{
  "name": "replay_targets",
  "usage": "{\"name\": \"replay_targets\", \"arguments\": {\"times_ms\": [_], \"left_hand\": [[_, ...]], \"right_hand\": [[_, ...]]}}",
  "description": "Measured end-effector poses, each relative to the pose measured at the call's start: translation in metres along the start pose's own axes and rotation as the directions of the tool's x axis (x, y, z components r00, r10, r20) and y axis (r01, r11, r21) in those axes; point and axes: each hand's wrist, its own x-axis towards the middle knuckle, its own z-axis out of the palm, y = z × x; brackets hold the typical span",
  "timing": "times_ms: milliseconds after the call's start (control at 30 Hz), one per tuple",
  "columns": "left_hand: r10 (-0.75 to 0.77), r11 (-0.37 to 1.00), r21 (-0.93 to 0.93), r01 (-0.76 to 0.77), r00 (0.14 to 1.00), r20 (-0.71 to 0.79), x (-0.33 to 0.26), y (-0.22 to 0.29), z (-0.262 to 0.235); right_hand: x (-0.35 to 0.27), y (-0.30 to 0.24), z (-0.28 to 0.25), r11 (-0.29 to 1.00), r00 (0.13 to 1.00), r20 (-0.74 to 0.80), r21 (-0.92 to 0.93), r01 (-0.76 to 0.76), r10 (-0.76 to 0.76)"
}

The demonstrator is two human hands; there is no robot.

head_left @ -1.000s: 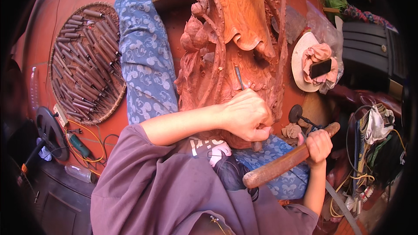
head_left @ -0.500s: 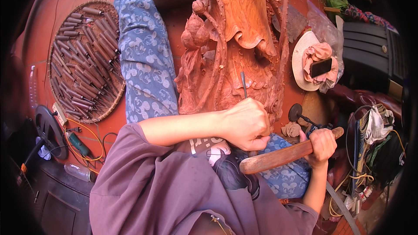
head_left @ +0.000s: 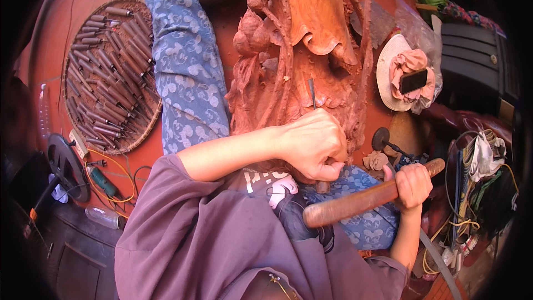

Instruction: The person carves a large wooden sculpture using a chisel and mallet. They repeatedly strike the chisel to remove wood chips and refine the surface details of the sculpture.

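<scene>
By the left hand [head_left: 317,145], centre frame, the chisel [head_left: 313,94] is gripped tight; by the right hand [head_left: 414,187], lower right, the mallet [head_left: 355,205] is clamped. Upper centre, the carving [head_left: 319,19] could be gouged should the chisel skid; the left hand could be struck by a skewed swing.

Carving: reddish-brown wood carving with rounded buds, thin stems and rippled folds [head_left: 300,62], its smoother orange-brown upper part ending in a curled edge; it reaches the view's upper border
Chisel: slim dark metal chisel with a brown wooden handle [head_left: 312,93], enclosed by the left hand [head_left: 315,143], blade pointing away over the carving, contact unclear
Mallet: brown club-shaped wooden mallet [head_left: 355,203], slanting in the right hand [head_left: 413,186], thick end near the chisel's butt, apart
</scene>
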Motion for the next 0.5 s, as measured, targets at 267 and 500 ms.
{"name": "replay_targets", "arguments": {"times_ms": [267,500], "left_hand": [[0.006,1.0,0.009,-0.006,1.0,-0.006,0.0009,-0.0022,0.001],[0.011,1.0,0.018,-0.011,0.999,-0.03,0.0011,-0.0034,0.0003]], "right_hand": [[-0.0056,0.0043,-0.0021,0.998,0.999,-0.001,0.025,0.049,-0.049],[-0.0072,0.0049,0.0035,0.998,0.999,-0.016,0.029,0.05,-0.05]]}}
